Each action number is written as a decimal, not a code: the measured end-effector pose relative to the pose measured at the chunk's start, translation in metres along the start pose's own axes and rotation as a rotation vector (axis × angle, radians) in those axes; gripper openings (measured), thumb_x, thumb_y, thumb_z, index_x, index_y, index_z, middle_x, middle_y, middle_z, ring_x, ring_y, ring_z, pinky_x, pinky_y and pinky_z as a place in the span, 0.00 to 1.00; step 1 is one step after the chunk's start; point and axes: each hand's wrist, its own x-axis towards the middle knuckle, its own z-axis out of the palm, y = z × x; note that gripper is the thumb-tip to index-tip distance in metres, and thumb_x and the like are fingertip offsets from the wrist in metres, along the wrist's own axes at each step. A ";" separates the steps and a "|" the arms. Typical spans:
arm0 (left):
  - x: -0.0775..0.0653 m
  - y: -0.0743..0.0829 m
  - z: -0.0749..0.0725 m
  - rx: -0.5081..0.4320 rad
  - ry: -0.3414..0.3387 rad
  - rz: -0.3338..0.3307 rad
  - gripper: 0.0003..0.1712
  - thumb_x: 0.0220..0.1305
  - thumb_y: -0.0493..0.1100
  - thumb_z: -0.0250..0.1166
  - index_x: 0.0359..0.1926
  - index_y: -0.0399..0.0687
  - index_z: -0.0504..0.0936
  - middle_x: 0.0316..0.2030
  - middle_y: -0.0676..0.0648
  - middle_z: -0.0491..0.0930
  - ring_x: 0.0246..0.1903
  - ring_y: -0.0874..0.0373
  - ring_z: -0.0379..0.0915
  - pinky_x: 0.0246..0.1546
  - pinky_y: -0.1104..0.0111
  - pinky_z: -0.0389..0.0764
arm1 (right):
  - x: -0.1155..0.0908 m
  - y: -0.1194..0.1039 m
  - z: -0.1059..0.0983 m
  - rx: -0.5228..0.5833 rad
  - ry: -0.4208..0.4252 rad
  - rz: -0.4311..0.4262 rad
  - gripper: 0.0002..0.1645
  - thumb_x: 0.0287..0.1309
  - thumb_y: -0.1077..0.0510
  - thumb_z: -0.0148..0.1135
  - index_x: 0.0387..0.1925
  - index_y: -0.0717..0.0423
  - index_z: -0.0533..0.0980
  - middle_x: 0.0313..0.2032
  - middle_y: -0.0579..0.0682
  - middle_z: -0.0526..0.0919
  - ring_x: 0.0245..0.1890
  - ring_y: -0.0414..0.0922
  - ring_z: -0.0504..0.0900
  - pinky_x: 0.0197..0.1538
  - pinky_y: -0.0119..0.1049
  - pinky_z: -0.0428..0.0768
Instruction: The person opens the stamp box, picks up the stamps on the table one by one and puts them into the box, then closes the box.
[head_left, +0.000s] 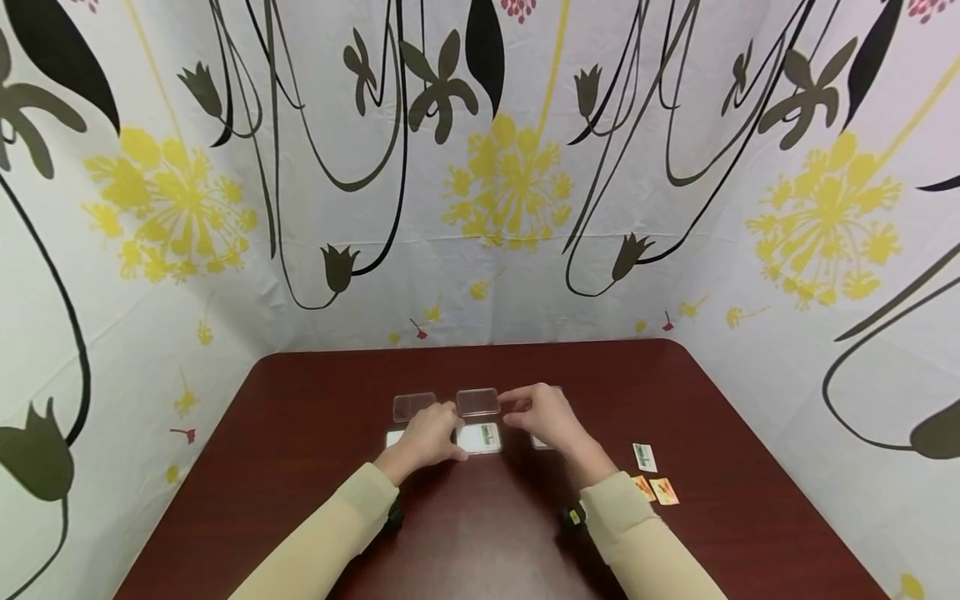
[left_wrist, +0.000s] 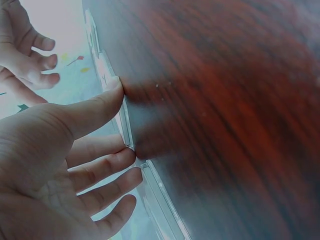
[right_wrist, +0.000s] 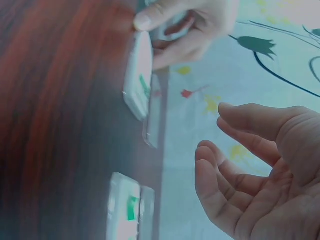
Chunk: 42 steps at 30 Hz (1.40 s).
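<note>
A shallow white-filled case (head_left: 472, 438) with a green-printed label at its right end lies mid-table. My left hand (head_left: 427, 437) holds this case at its left end, thumb (left_wrist: 107, 97) at the near edge and fingers toward the far side. Behind it sits a clear plastic lid (head_left: 477, 402). My right hand (head_left: 546, 417) is raised beside the lid's right end, fingers loosely bent and apart, nothing between them in the right wrist view. A second white case (head_left: 393, 437) is partly hidden by my left hand; a third (right_wrist: 122, 207) is mostly behind my right hand.
Another clear lid (head_left: 414, 406) lies at the back left. On the right of the dark red table (head_left: 480, 542) are a small white-and-green card (head_left: 644, 457) and two orange cards (head_left: 664, 491). A flower-printed cloth (head_left: 420, 292) hangs behind the table and at both sides.
</note>
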 end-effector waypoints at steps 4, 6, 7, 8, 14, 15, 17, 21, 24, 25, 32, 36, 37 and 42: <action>-0.001 0.001 0.000 0.007 0.008 0.011 0.29 0.50 0.57 0.80 0.49 0.43 0.89 0.41 0.47 0.79 0.38 0.52 0.76 0.39 0.59 0.79 | -0.007 0.003 -0.015 0.052 -0.003 0.040 0.19 0.54 0.57 0.76 0.48 0.38 0.87 0.33 0.43 0.85 0.30 0.39 0.81 0.32 0.39 0.77; -0.001 0.001 -0.001 0.010 0.006 0.013 0.29 0.51 0.57 0.80 0.49 0.43 0.89 0.41 0.47 0.79 0.38 0.52 0.75 0.38 0.59 0.79 | -0.010 0.007 -0.022 0.079 0.001 0.057 0.19 0.54 0.57 0.76 0.49 0.37 0.87 0.35 0.43 0.86 0.32 0.39 0.82 0.33 0.39 0.77; -0.001 0.001 -0.001 0.010 0.005 0.012 0.30 0.51 0.57 0.80 0.49 0.43 0.89 0.41 0.47 0.79 0.38 0.52 0.75 0.38 0.59 0.79 | -0.012 0.010 -0.025 0.091 0.005 0.060 0.20 0.54 0.57 0.76 0.48 0.36 0.86 0.36 0.43 0.86 0.33 0.39 0.83 0.33 0.39 0.78; -0.001 0.001 -0.001 0.010 0.003 0.012 0.29 0.51 0.57 0.80 0.49 0.43 0.89 0.41 0.47 0.79 0.38 0.52 0.75 0.38 0.59 0.79 | -0.013 0.013 -0.029 0.100 0.009 0.067 0.20 0.55 0.57 0.76 0.48 0.35 0.86 0.37 0.43 0.87 0.35 0.38 0.83 0.34 0.39 0.78; 0.001 0.000 0.001 0.014 -0.002 0.007 0.27 0.51 0.57 0.79 0.47 0.45 0.89 0.39 0.48 0.78 0.36 0.53 0.74 0.37 0.60 0.78 | -0.026 0.037 -0.056 0.112 0.051 0.126 0.20 0.56 0.56 0.75 0.52 0.40 0.86 0.39 0.47 0.87 0.35 0.44 0.84 0.35 0.39 0.79; 0.001 0.000 0.001 0.013 -0.002 0.006 0.26 0.52 0.57 0.79 0.46 0.45 0.89 0.39 0.48 0.78 0.35 0.53 0.74 0.36 0.60 0.77 | -0.028 0.041 -0.062 0.117 0.059 0.138 0.21 0.56 0.56 0.75 0.53 0.41 0.85 0.40 0.49 0.87 0.35 0.45 0.84 0.35 0.40 0.80; 0.002 0.000 0.002 0.006 0.003 0.007 0.26 0.51 0.57 0.80 0.45 0.45 0.89 0.39 0.49 0.78 0.35 0.54 0.73 0.36 0.60 0.77 | -0.034 0.051 -0.073 0.125 0.072 0.154 0.22 0.58 0.55 0.74 0.55 0.44 0.84 0.42 0.52 0.87 0.36 0.47 0.85 0.36 0.41 0.81; 0.002 0.000 0.002 -0.002 0.005 0.011 0.26 0.51 0.57 0.80 0.45 0.45 0.89 0.38 0.48 0.78 0.34 0.53 0.73 0.36 0.59 0.77 | -0.048 0.070 -0.098 0.166 0.098 0.222 0.22 0.60 0.54 0.72 0.57 0.45 0.83 0.46 0.56 0.86 0.38 0.49 0.86 0.40 0.45 0.84; 0.002 0.000 0.001 -0.003 0.005 0.018 0.27 0.51 0.56 0.80 0.46 0.44 0.89 0.39 0.48 0.78 0.36 0.52 0.74 0.36 0.58 0.78 | -0.059 0.084 -0.113 0.178 0.106 0.279 0.23 0.62 0.53 0.71 0.59 0.45 0.82 0.50 0.57 0.85 0.43 0.51 0.85 0.45 0.47 0.83; 0.002 0.000 0.001 -0.003 0.003 0.018 0.27 0.51 0.56 0.80 0.47 0.44 0.89 0.39 0.47 0.78 0.36 0.52 0.74 0.37 0.58 0.78 | -0.063 0.088 -0.117 0.174 0.104 0.290 0.23 0.63 0.52 0.70 0.60 0.46 0.81 0.50 0.57 0.85 0.45 0.52 0.85 0.46 0.47 0.83; 0.001 -0.001 0.000 -0.012 0.003 0.008 0.28 0.52 0.56 0.80 0.48 0.43 0.88 0.40 0.47 0.78 0.36 0.52 0.74 0.37 0.58 0.78 | -0.083 0.111 -0.124 0.132 0.040 0.364 0.23 0.63 0.56 0.70 0.59 0.56 0.81 0.48 0.59 0.86 0.47 0.54 0.85 0.45 0.48 0.83; 0.002 -0.001 0.001 -0.010 0.004 0.002 0.29 0.52 0.56 0.80 0.49 0.43 0.88 0.42 0.47 0.79 0.37 0.52 0.75 0.39 0.57 0.78 | -0.094 0.122 -0.121 0.065 -0.005 0.399 0.21 0.61 0.60 0.70 0.55 0.59 0.83 0.45 0.59 0.86 0.44 0.52 0.85 0.41 0.47 0.84; 0.002 -0.001 0.001 -0.009 0.006 0.005 0.29 0.51 0.56 0.80 0.49 0.43 0.88 0.42 0.46 0.79 0.38 0.52 0.75 0.39 0.57 0.78 | -0.096 0.124 -0.120 0.048 -0.004 0.407 0.20 0.60 0.61 0.70 0.54 0.59 0.83 0.44 0.59 0.87 0.43 0.52 0.85 0.40 0.46 0.83; 0.002 -0.001 0.002 -0.004 0.010 0.013 0.28 0.51 0.57 0.80 0.48 0.43 0.89 0.41 0.46 0.79 0.37 0.51 0.75 0.38 0.57 0.78 | -0.104 0.128 -0.117 -0.010 0.019 0.420 0.17 0.57 0.63 0.69 0.49 0.60 0.85 0.37 0.56 0.87 0.35 0.51 0.82 0.34 0.44 0.80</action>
